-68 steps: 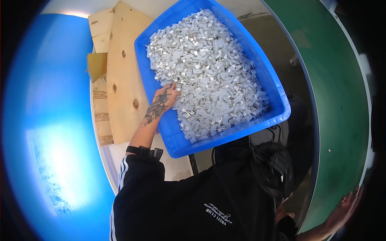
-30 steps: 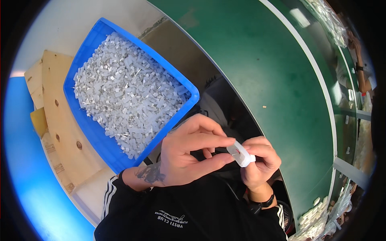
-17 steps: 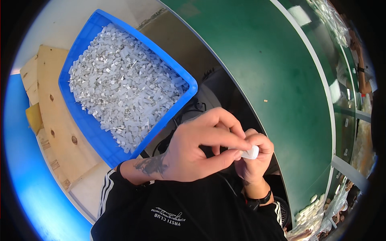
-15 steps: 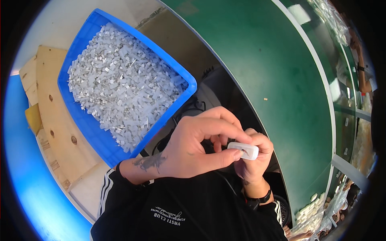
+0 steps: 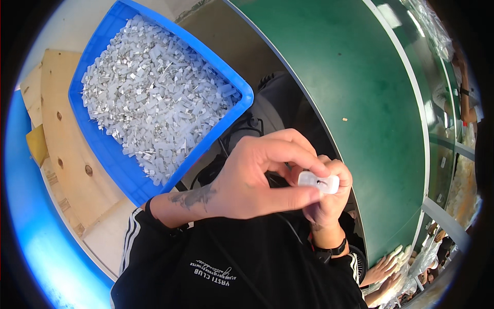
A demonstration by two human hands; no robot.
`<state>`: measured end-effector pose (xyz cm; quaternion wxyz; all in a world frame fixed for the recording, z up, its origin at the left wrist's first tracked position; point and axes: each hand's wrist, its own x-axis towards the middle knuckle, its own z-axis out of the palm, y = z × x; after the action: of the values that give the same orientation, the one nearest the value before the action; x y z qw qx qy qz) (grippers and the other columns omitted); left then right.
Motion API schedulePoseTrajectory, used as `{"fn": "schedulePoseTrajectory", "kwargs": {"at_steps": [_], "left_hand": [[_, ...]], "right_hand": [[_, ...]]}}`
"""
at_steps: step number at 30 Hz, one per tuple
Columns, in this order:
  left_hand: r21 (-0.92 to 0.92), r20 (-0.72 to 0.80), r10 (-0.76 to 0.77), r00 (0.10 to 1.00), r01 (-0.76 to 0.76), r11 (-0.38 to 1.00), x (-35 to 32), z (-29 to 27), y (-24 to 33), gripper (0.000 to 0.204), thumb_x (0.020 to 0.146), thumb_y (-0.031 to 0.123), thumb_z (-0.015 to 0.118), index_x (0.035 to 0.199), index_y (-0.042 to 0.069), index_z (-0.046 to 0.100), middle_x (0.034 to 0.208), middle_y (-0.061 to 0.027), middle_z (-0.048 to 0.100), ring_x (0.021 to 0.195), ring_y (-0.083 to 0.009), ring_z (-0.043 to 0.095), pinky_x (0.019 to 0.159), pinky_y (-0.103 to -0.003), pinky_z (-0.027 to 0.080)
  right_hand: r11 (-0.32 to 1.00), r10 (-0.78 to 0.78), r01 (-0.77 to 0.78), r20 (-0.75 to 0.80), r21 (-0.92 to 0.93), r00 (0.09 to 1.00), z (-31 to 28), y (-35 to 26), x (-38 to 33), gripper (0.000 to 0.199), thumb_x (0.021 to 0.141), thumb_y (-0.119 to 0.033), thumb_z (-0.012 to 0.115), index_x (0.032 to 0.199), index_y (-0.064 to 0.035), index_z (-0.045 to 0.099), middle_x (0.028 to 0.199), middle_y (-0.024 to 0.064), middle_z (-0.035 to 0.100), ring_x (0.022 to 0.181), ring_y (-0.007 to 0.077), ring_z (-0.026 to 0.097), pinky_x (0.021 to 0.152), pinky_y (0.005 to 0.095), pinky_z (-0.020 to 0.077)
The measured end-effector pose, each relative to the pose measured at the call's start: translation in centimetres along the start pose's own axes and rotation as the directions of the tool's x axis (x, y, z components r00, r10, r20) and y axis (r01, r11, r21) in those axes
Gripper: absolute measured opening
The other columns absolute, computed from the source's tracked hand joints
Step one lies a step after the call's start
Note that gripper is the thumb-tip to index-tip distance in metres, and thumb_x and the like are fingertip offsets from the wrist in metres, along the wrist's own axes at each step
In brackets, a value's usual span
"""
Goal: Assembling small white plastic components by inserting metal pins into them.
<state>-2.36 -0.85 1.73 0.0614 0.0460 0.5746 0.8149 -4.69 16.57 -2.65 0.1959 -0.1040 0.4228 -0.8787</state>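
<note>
Close in front of my dark shirt, both my hands meet around a small white plastic piece (image 5: 323, 184), rounded at the corners, with a tiny dark mark on its face. The thumb and index finger of my left hand (image 5: 247, 180) pinch it from the left. Wrapped behind its right end are the fingers of my right hand (image 5: 329, 208); part of them is hidden by the piece and the left hand. Left of my hands stands a blue tub (image 5: 218, 64) heaped with small translucent white plastic pieces (image 5: 159, 92) that have thin metal parts.
A green tabletop (image 5: 365, 77) curves along the right, with a tiny beige bit (image 5: 345, 119) on it. Another person's hands (image 5: 383, 273) are at the lower right by pale pieces. Plywood (image 5: 69, 123) lies left of the tub. Grey bars (image 5: 447, 224) stand at the far right.
Both hands have moved slightly up and right with the white piece, which has tilted a little. Another person's hands have come farther into view at the lower right.
</note>
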Motion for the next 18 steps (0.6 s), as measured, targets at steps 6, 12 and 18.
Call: {"fn": "schedulePoseTrajectory", "kwargs": {"at_steps": [6,12,18], "left_hand": [[0.433,-0.094,0.264,0.960,-0.199,0.879,0.0,0.8,0.2,0.036,0.068,-0.001,0.080,0.101,-0.001,0.068,0.095,-0.0116,0.064,0.081,-0.0178,0.064,0.066,-0.027,0.051],[0.428,-0.027,0.255,0.967,-0.219,0.877,0.4,0.6,0.3,0.029,0.070,0.000,0.079,0.098,-0.001,0.070,0.094,-0.0103,0.064,0.077,-0.0157,0.065,0.065,-0.025,0.052],[0.321,0.031,0.122,0.992,-0.126,0.939,0.4,0.5,0.4,0.026,0.073,-0.001,0.077,0.098,0.000,0.070,0.092,-0.0083,0.063,0.076,-0.0123,0.065,0.066,-0.023,0.055]], "right_hand": [[0.995,0.082,-0.078,-0.091,0.055,0.992,0.3,-0.3,-0.3,0.017,0.084,-0.010,0.071,0.087,-0.0006,0.058,0.085,0.0094,0.062,0.072,0.0120,0.058,0.064,0.0225,0.0462],[0.992,0.014,-0.021,-0.057,-0.124,0.998,-0.8,-1.0,-0.7,0.016,0.081,-0.009,0.073,0.084,0.0009,0.061,0.081,0.0106,0.062,0.066,0.0115,0.057,0.058,0.0234,0.0457],[0.945,-0.035,0.028,-0.014,-0.327,0.999,-1.8,-2.1,-0.7,0.014,0.077,-0.006,0.076,0.081,0.0027,0.066,0.076,0.0131,0.065,0.061,0.0136,0.058,0.054,0.0245,0.0458]]}}
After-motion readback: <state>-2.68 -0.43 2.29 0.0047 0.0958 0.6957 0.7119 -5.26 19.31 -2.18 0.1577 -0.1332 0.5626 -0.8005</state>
